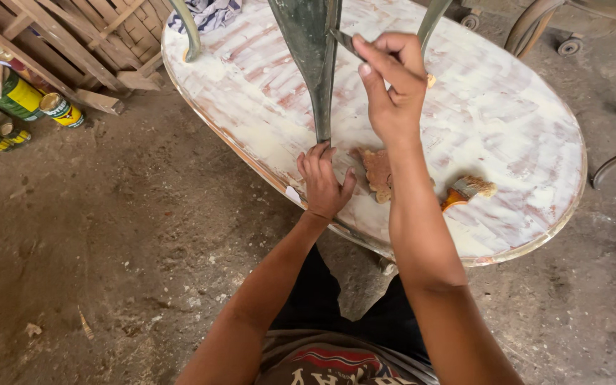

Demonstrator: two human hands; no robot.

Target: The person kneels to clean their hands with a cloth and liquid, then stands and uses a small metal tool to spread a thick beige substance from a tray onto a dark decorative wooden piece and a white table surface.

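My left hand (322, 182) rests flat on the oval worktop (529, 135), fingers spread at the foot of the dark green leg (315, 64) that rises from it; that grip is open and holds nothing, only steadying. My right hand (392, 89) is higher up, fingers closed around a thin flat tool (345, 43) whose tip lies against the side of the leg. What kind of tool it is I cannot tell, it is mostly hidden by my fingers. The worktop is streaked white with reddish patches showing through, so I judge its coat is rough and unfinished. The leg looks dark and evenly coloured where I can see it. Just beside my left hand lies a brown crumbly pad (377, 175), and near it a paintbrush (467, 191) with an orange handle, both lying loose. Paint cans (62, 109) stand on the dirt floor (108, 235) by wooden slats (87, 36), well apart from me
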